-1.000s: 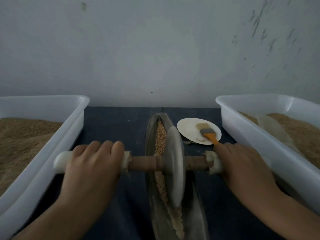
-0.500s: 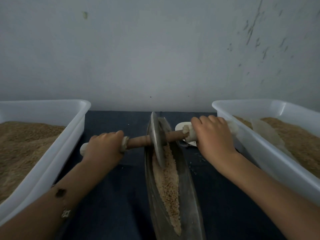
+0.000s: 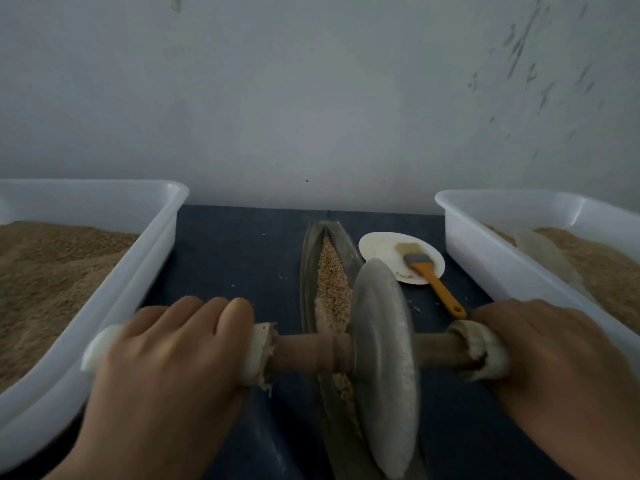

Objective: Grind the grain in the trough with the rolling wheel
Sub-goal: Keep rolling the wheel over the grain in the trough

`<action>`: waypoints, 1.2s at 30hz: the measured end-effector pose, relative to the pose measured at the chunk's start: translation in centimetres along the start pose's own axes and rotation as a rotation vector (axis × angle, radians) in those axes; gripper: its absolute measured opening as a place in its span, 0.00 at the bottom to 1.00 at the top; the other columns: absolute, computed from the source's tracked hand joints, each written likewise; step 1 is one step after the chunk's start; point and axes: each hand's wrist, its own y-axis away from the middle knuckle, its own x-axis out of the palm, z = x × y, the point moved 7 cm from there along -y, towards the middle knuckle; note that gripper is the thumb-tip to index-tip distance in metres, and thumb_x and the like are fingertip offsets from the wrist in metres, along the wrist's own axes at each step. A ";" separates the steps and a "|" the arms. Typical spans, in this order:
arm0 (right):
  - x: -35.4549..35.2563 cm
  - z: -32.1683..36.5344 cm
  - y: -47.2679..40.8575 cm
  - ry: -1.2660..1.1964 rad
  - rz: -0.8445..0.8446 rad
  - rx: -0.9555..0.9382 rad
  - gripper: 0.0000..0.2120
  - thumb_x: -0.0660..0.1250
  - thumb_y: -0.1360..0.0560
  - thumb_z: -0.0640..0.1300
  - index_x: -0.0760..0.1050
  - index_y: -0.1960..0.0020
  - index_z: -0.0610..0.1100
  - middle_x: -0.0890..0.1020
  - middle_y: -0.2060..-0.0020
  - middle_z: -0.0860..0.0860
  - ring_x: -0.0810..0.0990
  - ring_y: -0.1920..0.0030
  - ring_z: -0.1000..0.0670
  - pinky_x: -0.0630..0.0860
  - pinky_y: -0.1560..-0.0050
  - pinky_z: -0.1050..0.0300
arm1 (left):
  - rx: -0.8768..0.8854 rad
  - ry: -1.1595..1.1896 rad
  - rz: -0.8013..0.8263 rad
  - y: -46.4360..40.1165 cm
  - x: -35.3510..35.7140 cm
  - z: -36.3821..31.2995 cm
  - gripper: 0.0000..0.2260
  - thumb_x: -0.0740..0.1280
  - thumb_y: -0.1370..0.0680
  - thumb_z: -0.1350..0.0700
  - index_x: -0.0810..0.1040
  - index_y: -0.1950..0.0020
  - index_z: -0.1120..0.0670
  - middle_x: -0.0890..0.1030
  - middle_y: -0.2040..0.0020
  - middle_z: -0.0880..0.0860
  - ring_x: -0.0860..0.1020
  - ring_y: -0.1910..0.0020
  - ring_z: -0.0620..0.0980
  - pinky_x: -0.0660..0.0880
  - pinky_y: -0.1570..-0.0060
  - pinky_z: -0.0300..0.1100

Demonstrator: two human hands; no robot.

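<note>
Fingers of the left hand (image 3: 166, 362) curled over the white-wrapped end of the axle (image 3: 304, 351), and those of the right hand (image 3: 561, 358) wrapped the padded grip at the opposite end, as a person worked a rolling wheel (image 3: 382, 362) at the near part of a narrow trough (image 3: 311, 271). The grain (image 3: 332, 282) lay in a tapering strip along the trough's channel, coarse and whole toward the far tip, paler and finer beside the wheel. The disc, grey, dull and thick-edged, appeared to lean slightly right; uneven pressure from either hand could ride it up the trough's smooth sloped wall and spill grain onto the dark blue cloth (image 3: 235, 258), where a few specks already lay. The fraying wrap near the left grip could also slip on the brown wooden shaft. To the right, a round white dish (image 3: 377, 251) held an orange-handled brush (image 3: 429, 271). A white plastic tub (image 3: 152, 244) of sandy brown meal stood at left, a second tub (image 3: 485, 258) at right.
</note>
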 end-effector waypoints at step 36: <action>2.8 0.3 -1.5 0.352 0.749 0.011 0.13 0.69 0.31 0.53 0.69 0.50 0.57 0.65 0.64 0.60 0.73 0.55 0.56 0.70 0.51 0.57 | -0.073 -0.005 0.172 -0.2 1.6 0.8 0.18 0.74 0.48 0.60 0.66 0.71 0.51 0.68 0.77 0.48 0.71 0.79 0.55 0.65 0.75 0.43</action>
